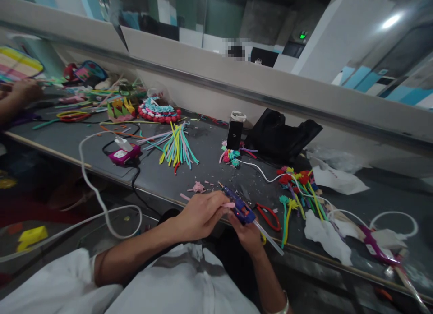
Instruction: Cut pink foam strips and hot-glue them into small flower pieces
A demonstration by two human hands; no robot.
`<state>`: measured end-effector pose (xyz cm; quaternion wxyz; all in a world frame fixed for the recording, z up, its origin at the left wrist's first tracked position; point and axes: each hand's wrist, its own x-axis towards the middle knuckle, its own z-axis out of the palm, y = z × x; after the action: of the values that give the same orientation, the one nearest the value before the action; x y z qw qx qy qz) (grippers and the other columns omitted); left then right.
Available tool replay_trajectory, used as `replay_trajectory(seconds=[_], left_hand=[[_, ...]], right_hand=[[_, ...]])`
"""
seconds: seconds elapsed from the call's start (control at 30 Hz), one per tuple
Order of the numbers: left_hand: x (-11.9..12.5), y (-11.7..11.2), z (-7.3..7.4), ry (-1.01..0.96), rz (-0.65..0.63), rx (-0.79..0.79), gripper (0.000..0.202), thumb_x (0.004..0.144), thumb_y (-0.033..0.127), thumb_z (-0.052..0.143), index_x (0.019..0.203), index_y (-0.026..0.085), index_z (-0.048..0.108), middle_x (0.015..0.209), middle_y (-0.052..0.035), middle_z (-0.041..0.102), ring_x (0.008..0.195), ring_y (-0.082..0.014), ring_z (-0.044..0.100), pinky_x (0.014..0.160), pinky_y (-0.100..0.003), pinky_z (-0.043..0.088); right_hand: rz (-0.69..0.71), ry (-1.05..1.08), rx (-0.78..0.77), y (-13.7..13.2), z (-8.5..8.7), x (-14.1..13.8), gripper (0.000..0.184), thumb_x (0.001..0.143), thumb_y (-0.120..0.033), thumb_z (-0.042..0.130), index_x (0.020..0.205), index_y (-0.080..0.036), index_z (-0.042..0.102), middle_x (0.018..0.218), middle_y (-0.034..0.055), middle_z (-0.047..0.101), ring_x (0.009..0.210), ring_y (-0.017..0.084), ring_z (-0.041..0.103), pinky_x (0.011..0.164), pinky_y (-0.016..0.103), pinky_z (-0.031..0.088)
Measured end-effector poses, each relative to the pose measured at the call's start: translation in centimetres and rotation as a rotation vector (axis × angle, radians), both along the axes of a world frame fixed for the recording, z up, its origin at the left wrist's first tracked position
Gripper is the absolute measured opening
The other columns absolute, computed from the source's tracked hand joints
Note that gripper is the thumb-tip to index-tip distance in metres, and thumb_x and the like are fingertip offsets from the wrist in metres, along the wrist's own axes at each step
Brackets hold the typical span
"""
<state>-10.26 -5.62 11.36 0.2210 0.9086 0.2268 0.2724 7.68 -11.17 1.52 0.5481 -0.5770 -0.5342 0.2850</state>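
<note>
My left hand [203, 214] is closed with its fingertips pinched on a short pink pipe cleaner [228, 205]. In my right hand [249, 236] is a blue glue gun [238, 208], its nozzle pointing up and away to the left. A clear glue stick [269, 237] juts from the gun's back end. The pink piece lies close over the gun's side; whether they touch, I cannot tell. Just beyond my left hand, a pink fuzzy flower [198, 187] rests on the table. Red-handled scissors or pliers [269, 216] lie right of the gun, the tool's end hidden.
Loose pipe cleaners [177, 145] lie in a bundle at left-centre. A phone [234, 133] stands upright near a black bag [282, 133]. Pipe-cleaner flowers [301, 183] and crumpled tissue [326, 237] lie at right. A white cable [98, 192] loops leftward, near another person's hand [27, 90].
</note>
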Motion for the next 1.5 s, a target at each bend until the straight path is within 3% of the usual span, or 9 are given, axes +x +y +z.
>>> replay_trajectory(seconds=[0.23, 0.4, 0.53, 0.73, 0.87, 1.03, 1.23, 1.37, 1.5], left_hand=[[-1.6, -0.9, -0.6, -0.071, 0.005, -0.118, 0.014, 0.097, 0.021, 0.036, 0.093, 0.019, 0.048, 0.082, -0.0029, 0.057, 0.072, -0.0139, 0.052, 0.066, -0.024, 0.039], [-3.0, -1.6, -2.5, -0.108, 0.019, -0.148, 0.012, 0.096, 0.019, 0.037, 0.089, 0.02, 0.046, 0.078, -0.0001, 0.052, 0.068, -0.0126, 0.048, 0.064, -0.023, 0.037], [-4.3, -1.8, -3.5, -0.147, 0.126, -0.148, 0.014, 0.095, 0.018, 0.038, 0.084, 0.02, 0.046, 0.073, 0.0012, 0.05, 0.066, -0.0121, 0.048, 0.064, -0.022, 0.038], [-6.0, -1.3, -4.7, -0.134, 0.303, -0.121, 0.013, 0.094, 0.023, 0.041, 0.086, 0.02, 0.051, 0.074, 0.0005, 0.054, 0.067, -0.013, 0.052, 0.063, -0.022, 0.039], [-6.0, -1.2, -6.0, -0.068, 0.408, -0.19, 0.017, 0.092, 0.032, 0.046, 0.084, 0.02, 0.056, 0.071, 0.001, 0.057, 0.063, -0.0132, 0.053, 0.06, -0.022, 0.038], [-4.8, -1.6, -7.1, 0.031, 0.333, -0.226, 0.026, 0.085, 0.039, 0.057, 0.069, 0.018, 0.053, 0.063, 0.0031, 0.05, 0.057, -0.0112, 0.047, 0.055, -0.021, 0.033], [-2.2, -1.7, -5.4, -0.1, 0.265, -0.242, 0.016, 0.09, 0.026, 0.048, 0.082, 0.018, 0.059, 0.068, 0.0013, 0.053, 0.063, -0.0115, 0.047, 0.06, -0.022, 0.033], [0.0, -1.2, -3.6, -0.212, 0.238, -0.316, 0.02, 0.089, 0.028, 0.05, 0.077, 0.017, 0.06, 0.066, 0.0018, 0.05, 0.061, -0.0106, 0.044, 0.058, -0.022, 0.032], [2.2, -0.5, -2.8, -0.291, 0.287, -0.467, 0.021, 0.085, 0.034, 0.057, 0.079, 0.016, 0.065, 0.065, 0.0023, 0.051, 0.06, -0.0105, 0.043, 0.055, -0.021, 0.031]], right_hand=[[-0.116, 0.183, -0.083, 0.1, 0.4, 0.0, 0.033, 0.076, -0.042, 0.069, 0.099, -0.019, 0.069, 0.097, 0.0076, 0.072, 0.091, 0.025, 0.066, 0.083, 0.039, 0.051], [-0.157, 0.319, -0.06, 0.8, 0.7, 0.2, 0.03, 0.075, -0.042, 0.07, 0.094, -0.019, 0.069, 0.073, 0.0006, 0.064, 0.065, 0.015, 0.058, 0.062, 0.029, 0.047], [-0.135, 0.489, -0.029, 1.3, 1.0, 0.8, 0.028, 0.078, -0.04, 0.068, 0.095, -0.018, 0.064, 0.062, -0.0043, 0.051, 0.057, 0.011, 0.048, 0.056, 0.024, 0.04], [-0.088, 0.676, -0.039, 1.5, 1.5, 1.5, 0.026, 0.079, -0.038, 0.068, 0.094, -0.019, 0.06, 0.064, -0.0053, 0.046, 0.056, 0.01, 0.046, 0.055, 0.024, 0.039], [-0.08, 0.693, -0.035, 1.4, 1.5, 1.5, 0.026, 0.078, -0.038, 0.068, 0.093, -0.019, 0.059, 0.064, -0.0048, 0.046, 0.057, 0.011, 0.046, 0.056, 0.025, 0.039], [-0.042, 0.745, -0.031, 1.2, 2.0, 1.2, 0.023, 0.079, -0.038, 0.068, 0.092, -0.02, 0.06, 0.065, -0.005, 0.045, 0.058, 0.01, 0.046, 0.057, 0.025, 0.039], [0.036, 0.806, -0.037, 0.7, 2.5, 0.4, 0.021, 0.079, -0.034, 0.069, 0.091, -0.02, 0.061, 0.063, -0.0055, 0.045, 0.057, 0.009, 0.044, 0.055, 0.024, 0.036], [0.04, 0.784, -0.056, 0.2, 2.6, -0.6, 0.024, 0.077, -0.036, 0.071, 0.092, -0.019, 0.062, 0.061, -0.0049, 0.047, 0.056, 0.01, 0.045, 0.055, 0.025, 0.037], [-0.014, 0.731, -0.064, -0.2, 2.1, -1.3, 0.023, 0.076, -0.036, 0.072, 0.091, -0.02, 0.064, 0.062, -0.0038, 0.053, 0.057, 0.012, 0.048, 0.056, 0.026, 0.038]])
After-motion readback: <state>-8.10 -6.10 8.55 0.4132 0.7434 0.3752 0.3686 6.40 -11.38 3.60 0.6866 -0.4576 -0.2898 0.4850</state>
